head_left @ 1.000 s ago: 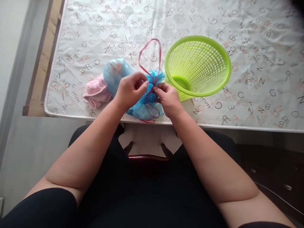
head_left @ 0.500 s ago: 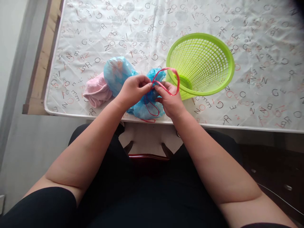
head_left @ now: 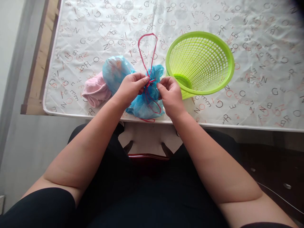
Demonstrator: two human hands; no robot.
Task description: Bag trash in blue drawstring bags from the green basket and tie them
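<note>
Both hands, left [head_left: 129,88] and right [head_left: 169,95], pinch a thin red string [head_left: 147,52] looped above a crumpled blue plastic bag [head_left: 144,106].

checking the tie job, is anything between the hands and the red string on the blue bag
Nothing visible. The left hand and right hand both pinch the red string directly at the neck of the blue bag; the green basket sits off to the right.
</note>
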